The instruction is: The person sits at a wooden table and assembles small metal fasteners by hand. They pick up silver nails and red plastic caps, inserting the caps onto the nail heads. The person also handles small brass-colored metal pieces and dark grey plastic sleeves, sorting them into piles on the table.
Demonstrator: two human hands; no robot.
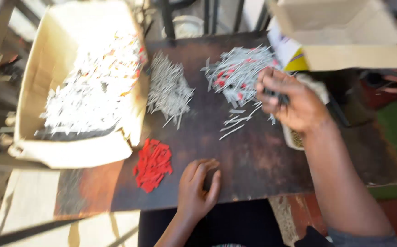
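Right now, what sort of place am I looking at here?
Probably a small hand-sorting workshop. A worn dark table holds piles of thin grey metal pins and a heap of small red pieces, with a cardboard box full of mixed pieces beside them. The right hand picks at a pile.

Left hand (197, 187): low centre, palm down, fingers curled loosely inward, wrist entering from the bottom edge. Right hand (290, 101): reached forward and up-right, forearm running diagonally from the bottom-right corner, back of hand to camera, fingers bunched and pinched together at the tips. Right hand motion-blurred, grip detail unclear.
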